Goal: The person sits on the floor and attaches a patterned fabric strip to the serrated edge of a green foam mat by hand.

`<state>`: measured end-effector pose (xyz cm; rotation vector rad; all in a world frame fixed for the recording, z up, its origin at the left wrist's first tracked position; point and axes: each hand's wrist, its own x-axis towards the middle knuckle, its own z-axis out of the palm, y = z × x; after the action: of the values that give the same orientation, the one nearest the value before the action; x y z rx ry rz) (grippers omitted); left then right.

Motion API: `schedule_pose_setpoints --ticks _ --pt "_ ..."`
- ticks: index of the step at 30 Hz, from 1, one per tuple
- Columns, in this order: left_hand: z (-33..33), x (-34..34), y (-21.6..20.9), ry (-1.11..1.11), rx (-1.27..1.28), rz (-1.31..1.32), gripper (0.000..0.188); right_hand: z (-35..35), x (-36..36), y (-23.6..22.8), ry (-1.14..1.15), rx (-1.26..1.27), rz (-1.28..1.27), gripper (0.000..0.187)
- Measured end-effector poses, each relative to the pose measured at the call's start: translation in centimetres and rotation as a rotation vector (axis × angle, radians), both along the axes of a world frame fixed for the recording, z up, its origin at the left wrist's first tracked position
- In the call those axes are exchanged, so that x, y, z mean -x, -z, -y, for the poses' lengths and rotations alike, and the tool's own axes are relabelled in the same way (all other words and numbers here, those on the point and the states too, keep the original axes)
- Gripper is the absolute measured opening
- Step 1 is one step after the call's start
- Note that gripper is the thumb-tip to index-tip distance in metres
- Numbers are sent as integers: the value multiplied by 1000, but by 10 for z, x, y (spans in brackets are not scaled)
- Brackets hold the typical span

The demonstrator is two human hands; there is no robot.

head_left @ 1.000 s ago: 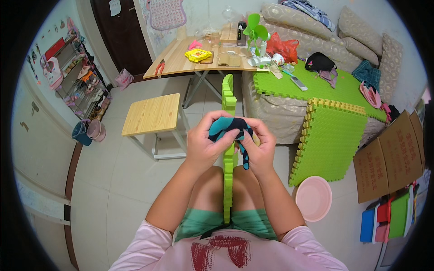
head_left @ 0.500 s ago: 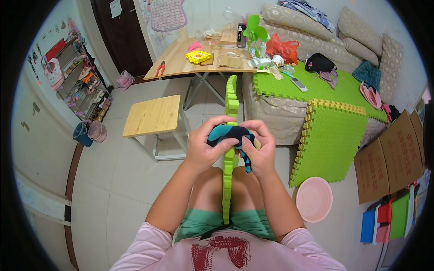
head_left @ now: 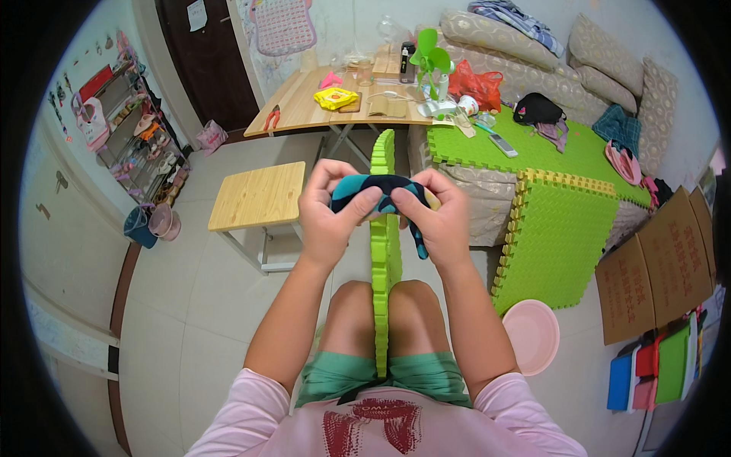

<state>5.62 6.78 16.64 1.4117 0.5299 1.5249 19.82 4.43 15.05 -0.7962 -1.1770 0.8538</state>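
A dark cloth with teal patches [head_left: 355,185] is stretched over the top edge of a green foam mat [head_left: 381,297], which stands upright on its edge between my knees. My left hand [head_left: 324,217] grips the cloth's left end, thumb on the near side and fingers curled behind. At the other end my right hand [head_left: 444,225] pinches the cloth the same way, with a bit of yellow showing beside its fingers. A narrow strip of the cloth dangles below the right hand. Both thumbs point inward, a small gap apart.
A wooden stool [head_left: 259,196] stands ahead to the left, before a wooden table [head_left: 293,95]. On the right, more green foam mats [head_left: 560,236] lean against a bed. A pink basin [head_left: 531,335] sits on the floor near a cardboard box [head_left: 659,266].
Both hands have moved up and farther along the foam mat. They have spread slightly apart, and the cloth between them is pulled wider and flatter.
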Motion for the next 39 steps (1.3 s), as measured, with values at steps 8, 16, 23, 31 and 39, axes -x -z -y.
schedule_pose_setpoints --ticks 8,16,23,31,39 --pt "-29 16 10 126 84 -196 21 -21 -2 11 -47 -149 -87 23" --pt "-13 14 6 70 -26 -94 25 -19 -6 13 -18 -155 -20 26" --pt "-13 13 17 -2 -99 -100 27 -13 1 8 13 -172 21 21" --pt "-10 2 15 -56 -144 -247 25 -5 -6 6 -27 -188 -48 21" --pt "-6 7 10 10 -17 -153 22 -11 -3 10 67 -97 75 21"
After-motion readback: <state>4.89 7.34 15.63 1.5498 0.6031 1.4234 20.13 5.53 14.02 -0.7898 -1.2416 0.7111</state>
